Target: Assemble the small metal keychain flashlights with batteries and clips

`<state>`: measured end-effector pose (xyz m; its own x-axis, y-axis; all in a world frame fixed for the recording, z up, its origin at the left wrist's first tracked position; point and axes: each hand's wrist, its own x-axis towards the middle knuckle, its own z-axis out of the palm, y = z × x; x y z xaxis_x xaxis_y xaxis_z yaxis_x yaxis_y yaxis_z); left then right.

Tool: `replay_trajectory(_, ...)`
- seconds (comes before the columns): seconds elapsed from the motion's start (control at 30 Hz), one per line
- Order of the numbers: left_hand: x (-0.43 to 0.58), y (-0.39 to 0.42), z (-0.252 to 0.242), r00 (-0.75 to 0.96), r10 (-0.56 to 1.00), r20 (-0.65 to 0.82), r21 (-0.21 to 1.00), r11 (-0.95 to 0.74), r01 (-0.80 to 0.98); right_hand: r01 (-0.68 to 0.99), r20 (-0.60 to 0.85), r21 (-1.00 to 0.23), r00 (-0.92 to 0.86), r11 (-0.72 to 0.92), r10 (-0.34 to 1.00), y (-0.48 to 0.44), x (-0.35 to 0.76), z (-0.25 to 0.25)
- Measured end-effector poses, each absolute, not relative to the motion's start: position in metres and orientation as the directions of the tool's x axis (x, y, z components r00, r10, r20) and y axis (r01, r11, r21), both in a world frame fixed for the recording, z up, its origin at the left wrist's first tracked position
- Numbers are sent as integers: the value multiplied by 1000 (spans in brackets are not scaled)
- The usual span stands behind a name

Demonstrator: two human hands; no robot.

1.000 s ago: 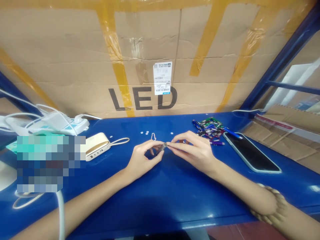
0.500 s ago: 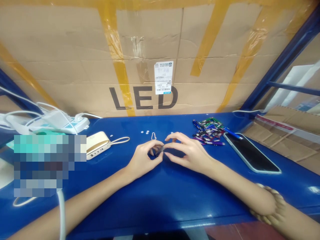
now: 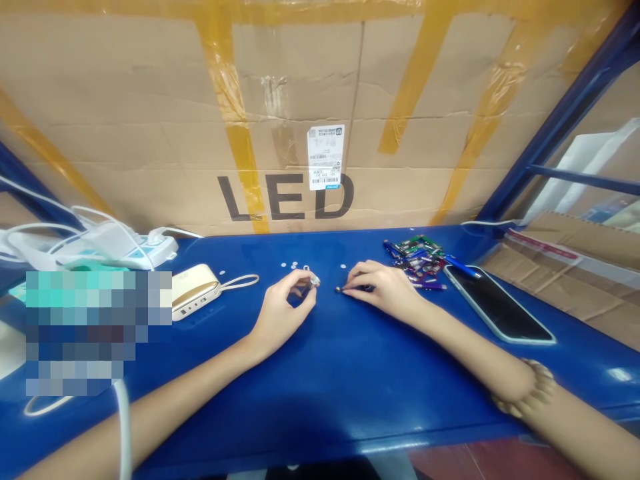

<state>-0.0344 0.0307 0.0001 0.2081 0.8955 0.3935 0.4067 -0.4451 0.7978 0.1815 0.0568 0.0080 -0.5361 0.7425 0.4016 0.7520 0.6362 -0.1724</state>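
Note:
My left hand [image 3: 277, 310] pinches a small metal tube [image 3: 315, 281] between thumb and fingers; its shiny open-looking end faces right, and the rest is hidden in the hand. A small wire clip [image 3: 307, 268] shows just above those fingers; whether it is joined to the tube, I cannot tell. To the right, a gap away, my right hand [image 3: 390, 288] is closed on a small dark end piece [image 3: 339, 289] held at the fingertips. Beyond it lies a pile of small coloured metal tubes [image 3: 417, 257] with clips.
A phone [image 3: 500, 303] lies right of the pile. On the left are a cream power bank [image 3: 197, 293] with a strap and a white power strip [image 3: 160, 248] with cables. Small white discs [image 3: 295, 263] dot the blue table [image 3: 320, 387]. A large cardboard box [image 3: 165, 160] stands behind.
My hands were together around the small tube and are now apart. The right hand has drawn away to the right with the dark end piece; the tube's end is now exposed in the left.

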Motion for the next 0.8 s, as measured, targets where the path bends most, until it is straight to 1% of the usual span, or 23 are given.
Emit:
replay_trajectory(0.07, -34, 30, 1, 232, 897, 376, 799, -441, 409, 766, 491, -209, -455, 608, 743, 58, 185, 11)
replay_trajectory(0.13, -33, 30, 1, 233, 905, 356, 809, -423, 408, 786, 588, -254, -338, 564, 735, 57, 188, 16)
replay_trajectory(0.2, -33, 31, 0, 208, 918, 338, 832, -395, 389, 791, 632, -290, -265, 539, 728, 55, 189, 19)
replay_trajectory(0.23, -34, 31, 0, 185, 926, 330, 851, -376, 366, 788, 629, -292, -269, 543, 729, 53, 188, 19)
replay_trajectory(0.3, -35, 32, -1, 112, 938, 327, 890, -346, 296, 769, 578, -256, -364, 586, 730, 52, 183, 16)
replay_trajectory(0.4, -37, 34, -2, -21, 936, 351, 918, -339, 207, 736, 435, -177, -537, 653, 723, 59, 174, 7)
replay_trajectory(0.53, -40, 38, -1, -128, 922, 364, 928, -348, 133, 755, 325, -142, -575, 640, 751, 89, 169, -1)
replay_trajectory(0.63, -40, 41, -1, -153, 928, 339, 939, -327, 103, 725, 253, -115, -640, 679, 726, 111, 165, -4)
replay_trajectory(0.7, -40, 42, -2, -150, 938, 312, 949, -301, 93, 702, 242, -86, -674, 707, 698, 119, 162, -6)
replay_trajectory(0.8, -41, 42, -2, -124, 949, 289, 956, -278, 95, 682, 299, -48, -688, 730, 662, 123, 159, -8)
